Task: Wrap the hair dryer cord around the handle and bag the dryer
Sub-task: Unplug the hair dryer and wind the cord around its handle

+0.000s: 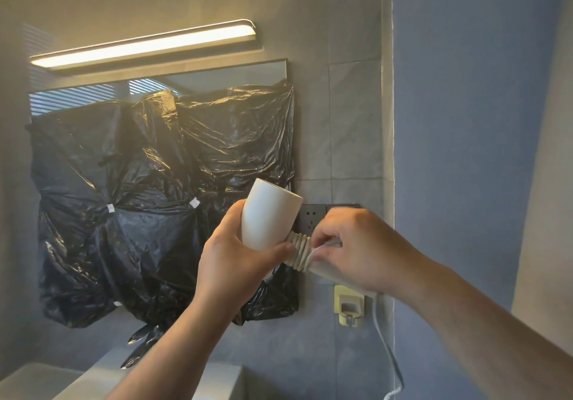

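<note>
While I am steadying the smooth white plastic hair dryer up in front of the grey tiled wall, my left hand is wrapping its fingers round the barrel so the handle is pointing free to the right. My right hand is pinching the pale round cord beside the tight coils, I judge for tension, while the slack is hanging past the yellowish wall holder.

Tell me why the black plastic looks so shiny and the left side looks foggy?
In the head view, the lit lamp bar over the mirror casts warm light that glints off the crinkled black plastic; also in the head view, its glow spreads a soft haze over the left side, while the hair dryer looks sharper.
</note>
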The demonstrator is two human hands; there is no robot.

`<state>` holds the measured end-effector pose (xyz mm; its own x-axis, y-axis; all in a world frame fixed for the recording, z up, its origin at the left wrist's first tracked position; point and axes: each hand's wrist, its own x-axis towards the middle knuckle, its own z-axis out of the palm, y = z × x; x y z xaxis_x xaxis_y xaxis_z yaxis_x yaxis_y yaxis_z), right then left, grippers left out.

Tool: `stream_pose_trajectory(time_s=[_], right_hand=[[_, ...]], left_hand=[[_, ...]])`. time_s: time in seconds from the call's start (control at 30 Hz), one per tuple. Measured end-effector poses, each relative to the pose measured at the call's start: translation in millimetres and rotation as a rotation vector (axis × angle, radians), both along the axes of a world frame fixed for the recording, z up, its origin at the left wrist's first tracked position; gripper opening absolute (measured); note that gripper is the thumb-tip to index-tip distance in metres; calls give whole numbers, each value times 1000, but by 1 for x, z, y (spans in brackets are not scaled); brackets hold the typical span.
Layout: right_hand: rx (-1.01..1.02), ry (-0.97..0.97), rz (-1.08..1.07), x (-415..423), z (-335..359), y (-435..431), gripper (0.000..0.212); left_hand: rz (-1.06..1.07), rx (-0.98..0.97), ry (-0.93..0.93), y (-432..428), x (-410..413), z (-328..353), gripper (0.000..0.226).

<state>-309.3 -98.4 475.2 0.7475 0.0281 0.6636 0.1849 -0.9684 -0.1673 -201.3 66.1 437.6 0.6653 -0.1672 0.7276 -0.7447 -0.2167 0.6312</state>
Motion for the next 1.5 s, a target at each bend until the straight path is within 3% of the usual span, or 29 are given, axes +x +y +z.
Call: stream_pose_trajectory(time_s=[0.07,0.2,0.37,0.47,0.77,1.1,1.17,1.27,1.5], right_hand=[[27,2,-3,2,1,-7,13],[302,144,60,3,-6,-15,24],[439,77,141,3,-9,-13,15],[447,75,115,3,-11,-14,19],[478,115,77,1,-14,-12,23],[495,199,77,1,-15,-11,20],[503,211,117,-2,-12,-13,18],[498,247,174,-4,-7,-12,15],[657,354,291,0,-4,-10,19]], left_hand=[[-46,3,4,2,0,1,67],[-104,-2,21,5,-2,4,69],[183,261,-144,0,-17,3,133],[333,395,-219,-4,-25,2,149],[260,419,-199,-9,-25,-1,136],[214,407,-198,-5,-16,9,140],[116,310,-93,-1,-7,13,129],[-85,206,3,4,7,17,87],[-206,155,-79,15,7,27,84]])
